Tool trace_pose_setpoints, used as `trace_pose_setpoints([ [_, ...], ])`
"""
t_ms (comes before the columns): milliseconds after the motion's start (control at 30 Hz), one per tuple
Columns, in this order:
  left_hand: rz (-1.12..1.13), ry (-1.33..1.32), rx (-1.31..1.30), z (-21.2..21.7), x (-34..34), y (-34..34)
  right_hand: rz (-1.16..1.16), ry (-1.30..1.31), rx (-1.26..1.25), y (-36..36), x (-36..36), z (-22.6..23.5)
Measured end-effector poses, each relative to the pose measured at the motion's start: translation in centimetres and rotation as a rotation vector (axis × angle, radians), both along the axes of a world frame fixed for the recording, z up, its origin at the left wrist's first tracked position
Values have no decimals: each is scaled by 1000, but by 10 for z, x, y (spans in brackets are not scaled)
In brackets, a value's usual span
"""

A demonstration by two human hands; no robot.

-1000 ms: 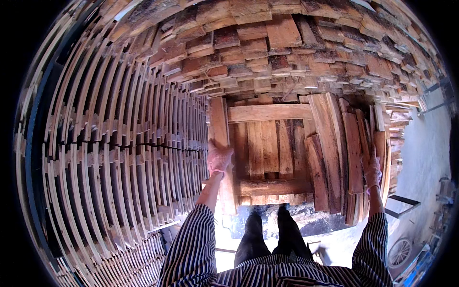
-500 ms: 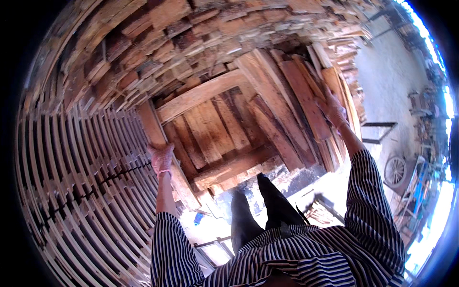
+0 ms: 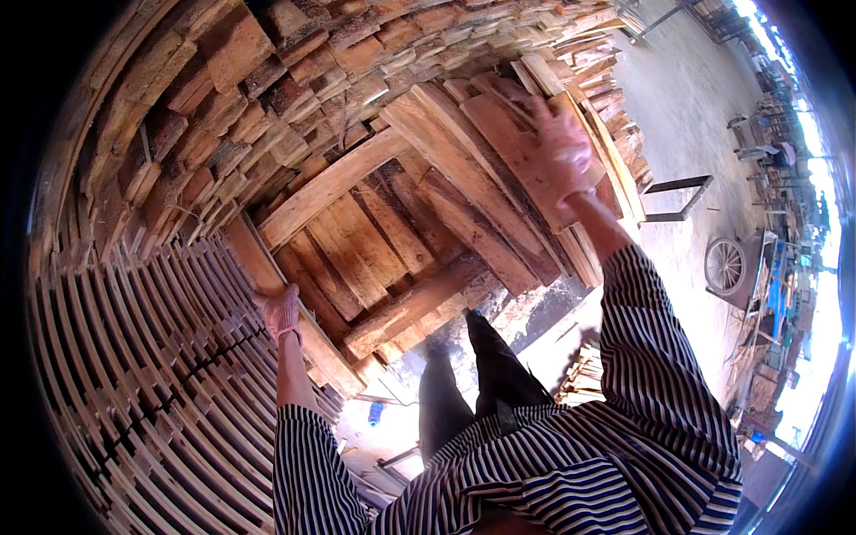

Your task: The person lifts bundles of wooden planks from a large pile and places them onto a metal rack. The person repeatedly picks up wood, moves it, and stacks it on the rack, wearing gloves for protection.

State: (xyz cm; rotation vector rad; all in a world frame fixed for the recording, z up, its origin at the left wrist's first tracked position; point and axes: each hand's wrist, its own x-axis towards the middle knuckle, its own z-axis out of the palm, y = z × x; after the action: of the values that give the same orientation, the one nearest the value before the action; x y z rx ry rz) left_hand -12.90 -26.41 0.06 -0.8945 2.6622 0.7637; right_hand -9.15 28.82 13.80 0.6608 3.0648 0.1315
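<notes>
My left hand [image 3: 278, 312], in a pinkish knit glove, has its fingers closed round the outer edge of a long wooden plank [image 3: 328, 355] at the left side of the stack. On the right, my right hand [image 3: 568, 152], also gloved and somewhat blurred, is over a reddish-brown board [image 3: 504, 134] with its fingers stretched out. Beside that board lies a pale wide plank [image 3: 437, 134], slanting across the stack. Between my hands, several shorter boards [image 3: 352, 250] lie side by side in a recess framed by a far plank [image 3: 334, 187] and a near plank [image 3: 419, 303].
A high wall of stacked wood pieces [image 3: 294, 107] rises beyond the planks. Rows of thin slats [image 3: 160, 357] fill the left. A dark metal bar frame [image 3: 682, 201] and a spoked wheel [image 3: 727, 266] stand to the right. A blue object [image 3: 375, 414] lies near my legs.
My right hand has moved off the reddish-brown board's right side, farther away and leftward, its fingers now spread. My left hand stays on the left plank. The whole view has shifted slightly.
</notes>
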Motion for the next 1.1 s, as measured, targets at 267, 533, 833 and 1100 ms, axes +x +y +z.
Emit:
trace_pose_setpoints([
  [267,9,7,-60,15,4,6,195,-96,-9,-156,75,-96],
  [533,134,-48,-73,20,5,-24,284,-74,-203,-217,51,-111],
  [833,101,13,39,-17,8,-36,305,384,135,-179,5,-98],
  [1100,-195,-92,-60,17,-46,55,222,206,337,-134,22,-124],
])
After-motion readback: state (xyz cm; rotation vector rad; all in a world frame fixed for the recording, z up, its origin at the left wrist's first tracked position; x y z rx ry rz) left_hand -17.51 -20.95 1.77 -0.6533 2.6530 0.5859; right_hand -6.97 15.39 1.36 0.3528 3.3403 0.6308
